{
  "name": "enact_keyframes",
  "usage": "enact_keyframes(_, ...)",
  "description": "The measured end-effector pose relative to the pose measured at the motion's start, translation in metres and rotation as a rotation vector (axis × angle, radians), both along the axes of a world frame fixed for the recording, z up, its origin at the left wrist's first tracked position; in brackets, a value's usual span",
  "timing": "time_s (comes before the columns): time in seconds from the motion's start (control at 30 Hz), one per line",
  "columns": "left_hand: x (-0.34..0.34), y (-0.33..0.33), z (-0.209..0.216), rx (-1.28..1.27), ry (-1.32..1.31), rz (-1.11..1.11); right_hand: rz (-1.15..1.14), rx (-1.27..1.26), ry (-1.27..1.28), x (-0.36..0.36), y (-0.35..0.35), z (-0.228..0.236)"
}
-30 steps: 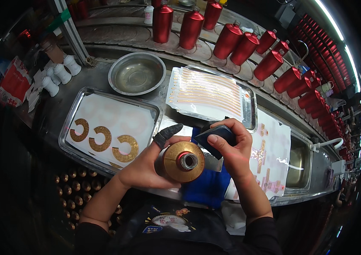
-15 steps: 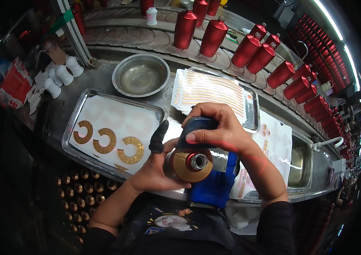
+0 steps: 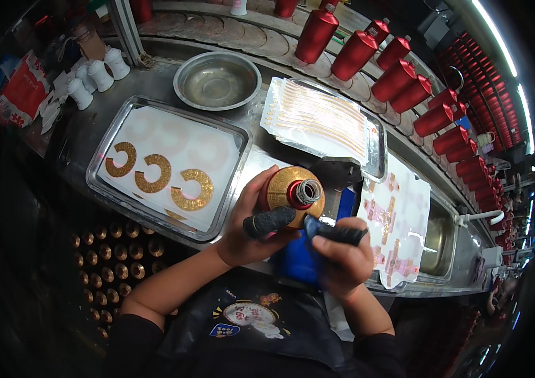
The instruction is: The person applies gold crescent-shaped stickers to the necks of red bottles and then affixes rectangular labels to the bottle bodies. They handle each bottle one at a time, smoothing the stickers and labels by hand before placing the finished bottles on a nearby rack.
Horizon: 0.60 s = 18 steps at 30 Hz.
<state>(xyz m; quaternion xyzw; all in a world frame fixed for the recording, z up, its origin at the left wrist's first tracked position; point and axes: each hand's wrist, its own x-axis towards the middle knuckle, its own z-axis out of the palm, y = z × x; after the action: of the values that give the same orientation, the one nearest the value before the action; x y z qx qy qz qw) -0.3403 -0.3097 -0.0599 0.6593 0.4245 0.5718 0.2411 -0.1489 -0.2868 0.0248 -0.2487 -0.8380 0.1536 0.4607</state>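
My left hand [image 3: 245, 230], its thumb in a black finger cover, is wrapped round a red bottle [image 3: 296, 194]. The bottle tilts toward me, with its gold-coated shoulder and bare threaded neck facing up. In my right hand [image 3: 346, 261] is a flat dark blue scraper [image 3: 327, 230], partly blurred. Its tip is at the near right edge of the gold shoulder; whether it touches cannot be made out. At the left, a metal tray [image 3: 94, 170] bears a white sheet with several gold C-shaped decals [image 3: 192, 189].
Behind stand a metal basin [image 3: 217, 80] and a tray with striped decal sheets [image 3: 318, 120]. Red bottles [image 3: 354, 55] line a slatted conveyor [image 3: 236, 34]. On the right are pink-gold decal sheets [image 3: 388, 214] and a sink [image 3: 442, 242]. A blue cloth [image 3: 302, 263] lies near me.
My right hand has moved down from behind the bottle neck to its near right side with the scraper. The bottle has shifted up and turned; my left thumb now lies across its shoulder.
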Motion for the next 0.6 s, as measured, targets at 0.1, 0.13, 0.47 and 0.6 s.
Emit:
enact_keyframes(0.1, 0.010, 0.001, -0.007, 0.016, 0.039, 0.134, 0.083, 0.052, -0.046, -0.002, -0.014, -0.003)
enact_keyframes(0.13, 0.013, 0.003, -0.009, 0.002, -0.086, 0.093, 0.015, 0.075, -0.010, -0.003, -0.013, -0.004)
enact_keyframes(0.47, -0.002, 0.017, 0.016, -0.105, 0.114, 0.046, 0.230, -0.218, -0.127, 0.026, -0.009, 0.011)
enact_keyframes(0.6, 0.011, 0.020, 0.062, -0.279, -0.178, 0.005, -0.016, -1.046, 0.386, 0.064, -0.013, -0.001)
